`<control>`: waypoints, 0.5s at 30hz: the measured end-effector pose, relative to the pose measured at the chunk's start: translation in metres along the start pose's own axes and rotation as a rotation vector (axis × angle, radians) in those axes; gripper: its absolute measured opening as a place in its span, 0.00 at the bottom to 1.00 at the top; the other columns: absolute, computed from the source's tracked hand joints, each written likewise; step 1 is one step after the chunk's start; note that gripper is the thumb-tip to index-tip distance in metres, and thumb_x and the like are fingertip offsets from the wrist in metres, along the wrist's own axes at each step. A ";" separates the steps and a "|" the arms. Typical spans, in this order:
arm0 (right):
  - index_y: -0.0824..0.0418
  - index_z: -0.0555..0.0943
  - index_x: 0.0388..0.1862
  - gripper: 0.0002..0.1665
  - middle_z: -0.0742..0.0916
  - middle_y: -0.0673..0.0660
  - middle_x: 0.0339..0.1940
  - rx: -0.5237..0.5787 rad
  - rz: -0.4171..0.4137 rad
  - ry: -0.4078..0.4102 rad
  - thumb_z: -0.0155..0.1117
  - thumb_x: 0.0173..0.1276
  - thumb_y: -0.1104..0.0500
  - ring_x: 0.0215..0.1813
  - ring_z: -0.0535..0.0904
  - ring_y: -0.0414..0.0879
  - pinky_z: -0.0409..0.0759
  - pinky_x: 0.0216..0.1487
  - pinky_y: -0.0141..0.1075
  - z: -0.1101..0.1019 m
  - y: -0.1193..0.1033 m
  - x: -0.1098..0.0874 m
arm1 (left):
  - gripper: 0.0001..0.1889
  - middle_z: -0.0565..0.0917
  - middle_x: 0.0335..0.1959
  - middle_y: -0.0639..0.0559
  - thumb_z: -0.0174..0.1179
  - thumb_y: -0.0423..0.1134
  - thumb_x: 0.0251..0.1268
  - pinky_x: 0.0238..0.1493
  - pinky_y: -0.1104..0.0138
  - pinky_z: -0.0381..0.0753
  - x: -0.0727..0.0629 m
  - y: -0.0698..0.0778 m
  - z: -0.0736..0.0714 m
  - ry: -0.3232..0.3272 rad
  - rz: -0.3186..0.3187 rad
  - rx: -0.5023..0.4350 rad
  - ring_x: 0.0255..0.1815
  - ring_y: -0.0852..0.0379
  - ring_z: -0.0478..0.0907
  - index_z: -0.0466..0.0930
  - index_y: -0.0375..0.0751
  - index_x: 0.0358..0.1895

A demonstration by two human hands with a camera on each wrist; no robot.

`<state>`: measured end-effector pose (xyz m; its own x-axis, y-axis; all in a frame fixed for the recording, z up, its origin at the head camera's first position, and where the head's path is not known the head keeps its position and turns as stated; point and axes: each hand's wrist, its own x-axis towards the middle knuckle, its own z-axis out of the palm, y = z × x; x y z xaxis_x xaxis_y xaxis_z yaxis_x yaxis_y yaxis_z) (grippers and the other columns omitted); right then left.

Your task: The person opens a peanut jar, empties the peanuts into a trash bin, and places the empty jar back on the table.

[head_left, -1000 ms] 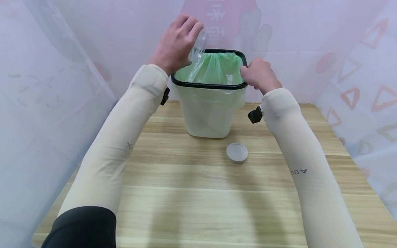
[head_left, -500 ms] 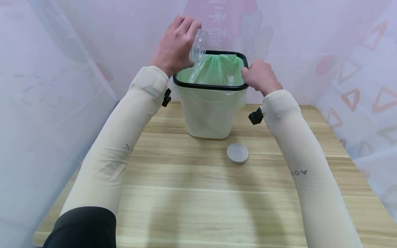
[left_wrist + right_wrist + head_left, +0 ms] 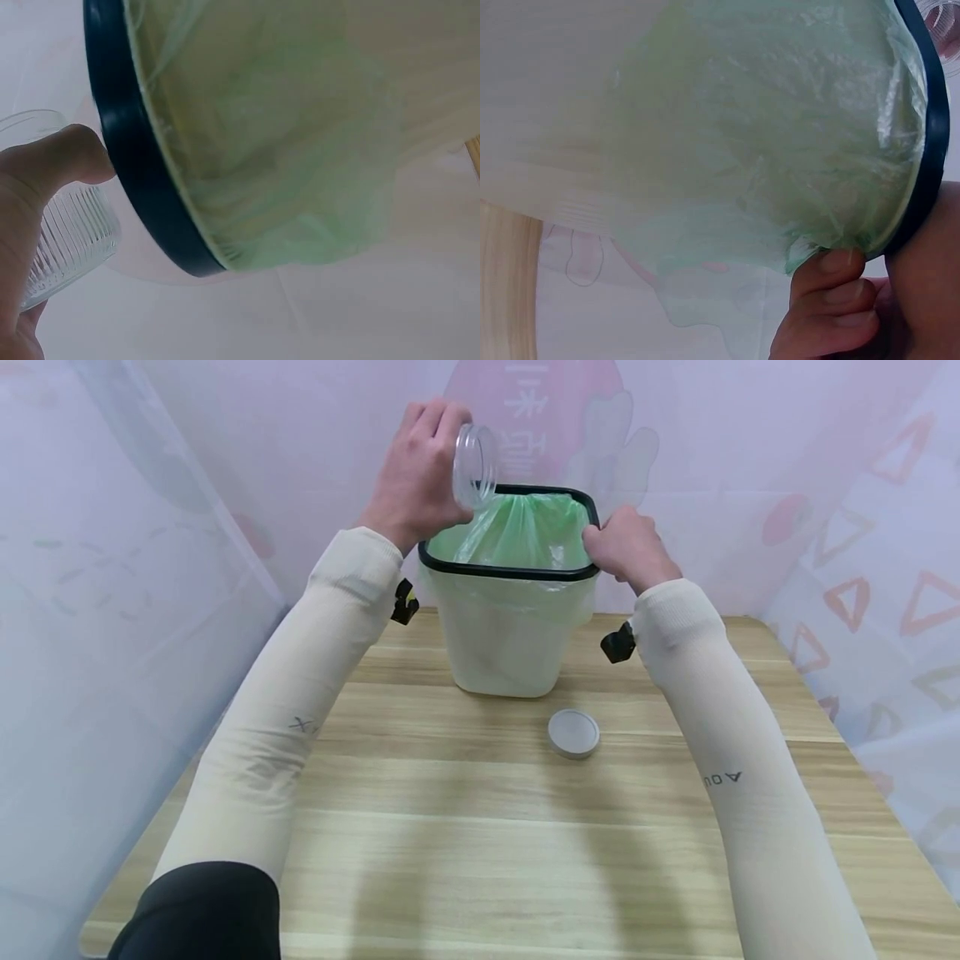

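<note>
My left hand (image 3: 420,481) grips a clear ribbed jar (image 3: 462,468) above the left side of a trash bin. The jar lies tipped on its side, its mouth facing right; I see no contents in it. In the left wrist view, the thumb (image 3: 79,154) wraps the jar near the bin's dark rim. The bin (image 3: 506,647) is off-white, lined with a green plastic bag (image 3: 528,531) and topped by a black rim (image 3: 510,572). At the rim's right side, my right hand (image 3: 632,547) holds on, its curled fingers (image 3: 836,292) outside, against the bag's edge.
A round grey-white lid (image 3: 573,732) lies on the wooden table (image 3: 480,860), in front of the bin and slightly right. Printed sheet walls (image 3: 712,435) stand behind the table and at both sides.
The left hand has drawn slightly left and turned, bringing more of the jar's mouth into view and raising it from lower over the bin. The right hand keeps its hold; the lid stays put.
</note>
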<state>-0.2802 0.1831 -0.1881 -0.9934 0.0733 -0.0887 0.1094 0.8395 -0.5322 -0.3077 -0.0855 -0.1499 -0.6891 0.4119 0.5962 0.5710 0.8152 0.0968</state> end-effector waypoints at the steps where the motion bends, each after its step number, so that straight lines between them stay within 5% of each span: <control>1: 0.57 0.70 0.27 0.24 0.74 0.50 0.25 -0.001 0.001 0.000 0.40 0.81 0.47 0.35 0.75 0.49 0.77 0.33 0.36 0.000 0.000 0.000 | 0.44 0.75 0.69 0.42 0.80 0.33 0.47 0.80 0.65 0.68 0.000 0.000 0.000 0.005 -0.021 -0.016 0.74 0.45 0.66 0.69 0.35 0.70; 15: 0.57 0.72 0.30 0.24 0.75 0.51 0.28 0.017 0.005 -0.003 0.39 0.81 0.45 0.38 0.76 0.50 0.79 0.36 0.36 -0.001 -0.001 0.001 | 0.43 0.76 0.67 0.45 0.78 0.37 0.47 0.71 0.69 0.74 -0.016 -0.005 0.002 0.116 -0.181 -0.160 0.71 0.49 0.67 0.70 0.38 0.70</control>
<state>-0.2817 0.1829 -0.1865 -0.9926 0.0760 -0.0944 0.1154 0.8300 -0.5457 -0.3005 -0.0954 -0.1618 -0.7360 0.2081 0.6442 0.5127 0.7928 0.3296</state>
